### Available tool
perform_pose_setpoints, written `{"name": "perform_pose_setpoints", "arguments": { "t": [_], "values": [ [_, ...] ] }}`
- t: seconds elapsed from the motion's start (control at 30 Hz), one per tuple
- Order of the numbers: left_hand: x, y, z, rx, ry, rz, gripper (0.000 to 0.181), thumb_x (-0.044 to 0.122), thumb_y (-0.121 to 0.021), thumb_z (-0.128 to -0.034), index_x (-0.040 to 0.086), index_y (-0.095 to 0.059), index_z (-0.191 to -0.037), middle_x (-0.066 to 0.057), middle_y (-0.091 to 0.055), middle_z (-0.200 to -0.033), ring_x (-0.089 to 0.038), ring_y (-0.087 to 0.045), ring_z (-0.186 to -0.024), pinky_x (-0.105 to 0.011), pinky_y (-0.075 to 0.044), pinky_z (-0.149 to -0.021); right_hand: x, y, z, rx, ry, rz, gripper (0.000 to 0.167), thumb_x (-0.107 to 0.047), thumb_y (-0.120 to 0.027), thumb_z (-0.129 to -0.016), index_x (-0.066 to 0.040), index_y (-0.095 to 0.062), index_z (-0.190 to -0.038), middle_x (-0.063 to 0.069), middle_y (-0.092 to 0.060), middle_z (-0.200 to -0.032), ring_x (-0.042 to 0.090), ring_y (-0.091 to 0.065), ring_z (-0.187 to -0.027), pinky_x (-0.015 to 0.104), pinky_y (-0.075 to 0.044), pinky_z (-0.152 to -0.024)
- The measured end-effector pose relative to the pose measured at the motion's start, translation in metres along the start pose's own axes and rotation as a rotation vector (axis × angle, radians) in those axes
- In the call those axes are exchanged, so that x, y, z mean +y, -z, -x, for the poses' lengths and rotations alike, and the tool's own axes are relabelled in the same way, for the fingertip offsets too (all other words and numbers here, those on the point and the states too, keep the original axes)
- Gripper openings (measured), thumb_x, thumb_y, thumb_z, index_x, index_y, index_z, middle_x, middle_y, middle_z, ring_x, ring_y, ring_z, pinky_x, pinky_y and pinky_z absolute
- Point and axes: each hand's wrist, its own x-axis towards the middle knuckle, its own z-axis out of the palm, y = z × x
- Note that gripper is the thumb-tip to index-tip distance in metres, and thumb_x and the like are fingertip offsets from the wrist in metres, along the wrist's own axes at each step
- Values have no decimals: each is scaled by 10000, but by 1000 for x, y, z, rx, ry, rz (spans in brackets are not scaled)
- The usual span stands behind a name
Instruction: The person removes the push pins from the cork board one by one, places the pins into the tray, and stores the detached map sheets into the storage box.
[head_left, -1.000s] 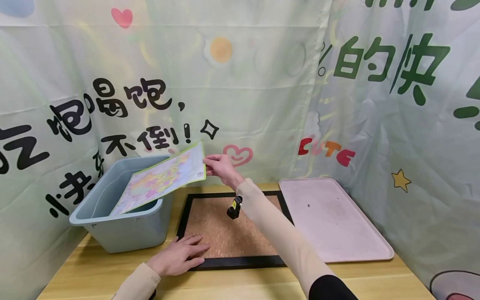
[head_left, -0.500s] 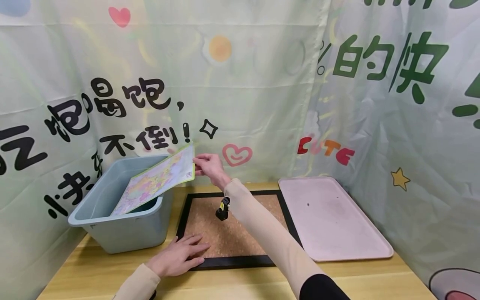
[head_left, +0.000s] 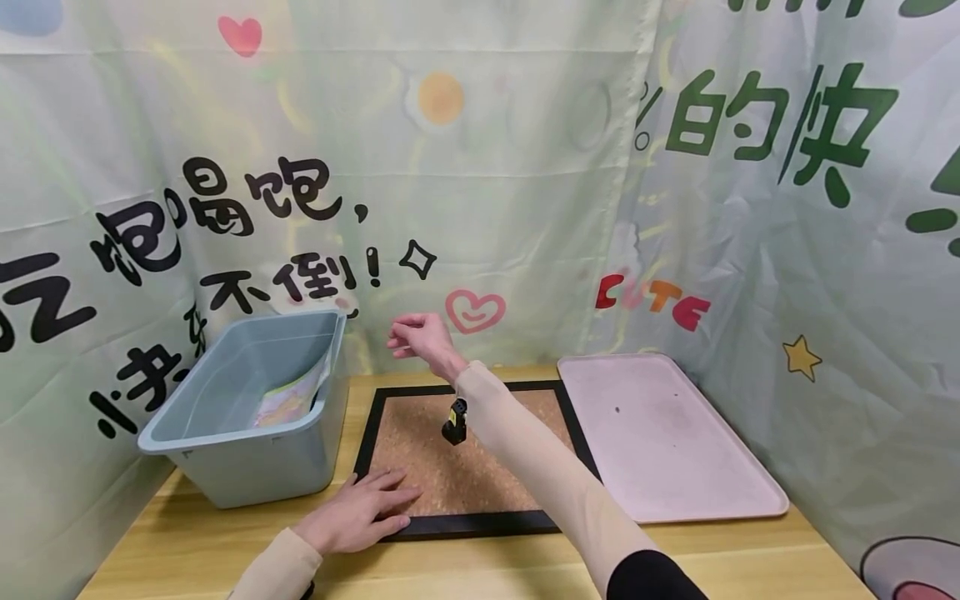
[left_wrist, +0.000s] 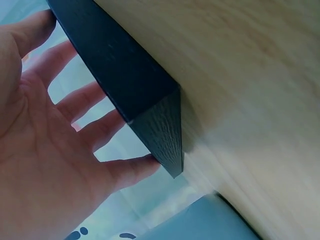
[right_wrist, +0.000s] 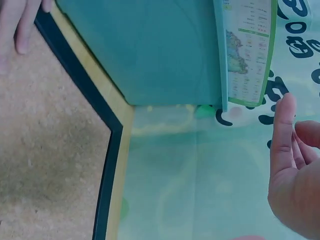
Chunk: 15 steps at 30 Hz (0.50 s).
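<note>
A sheet printed with a colourful map (head_left: 288, 402) lies slanted inside the blue-grey plastic bin (head_left: 255, 473); the bin's wall hides part of it. My right hand (head_left: 426, 340) hangs in the air to the right of the bin, its fingers loosely bent and holding nothing. The right wrist view shows a gap between that hand (right_wrist: 297, 170) and the map sheet (right_wrist: 248, 60). My left hand (head_left: 356, 512) rests on the near left corner of a black-framed cork board (head_left: 450, 467). Its spread fingers touch the frame (left_wrist: 112, 60) in the left wrist view.
A pale pink tray (head_left: 667, 442) lies to the right of the cork board on the wooden table (head_left: 420, 575). Printed cloth (head_left: 517, 225) hangs closely behind the table and along both sides.
My right hand moved slightly left with the map sheet, then let go of it. The sheet dropped down into the bin. My left hand stayed on the board's corner.
</note>
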Motion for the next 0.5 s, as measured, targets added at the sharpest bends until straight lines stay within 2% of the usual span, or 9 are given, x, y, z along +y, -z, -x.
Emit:
{"name": "perform_pose_setpoints", "arguments": {
  "t": [0.23,0.3,0.43,0.5],
  "values": [
    [-2,-2,1,1,16,-7,521,569,-446,-989,305,-525,-1431,-112,-454,-1505,-419,-375,-1399,-775,-257,-999,10,8,6,-31,-7,76,165,-99,-620,-967,-13,-724,-1061,94,-715,-840,197,-719,-744,319,-598,-653],
    [-2,-2,1,4,21,-6,535,570,-449,-987,282,-529,-1431,-118,-456,-1501,-417,-385,-1392,-768,-259,-1005,14,12,10,-44,3,114,171,-118,-616,-973,-22,-723,-1065,87,-709,-836,262,-724,-793,396,-600,-726],
    [0,-1,-2,11,25,13,546,556,-480,-979,240,-545,-1419,-143,-461,-1491,-418,-407,-1375,-761,-258,-1016,23,22,20,-63,28,168,186,-140,-605,-982,-29,-722,-1077,84,-697,-844,276,-718,-807,497,-565,-823],
    [0,-1,-5,18,27,22,543,549,-501,-973,231,-555,-1409,-153,-468,-1482,-416,-420,-1365,-758,-267,-1012,26,26,25,-66,45,192,190,-144,-601,-985,-28,-724,-1072,113,-697,-865,266,-717,-802,505,-565,-817]
  ]
}}
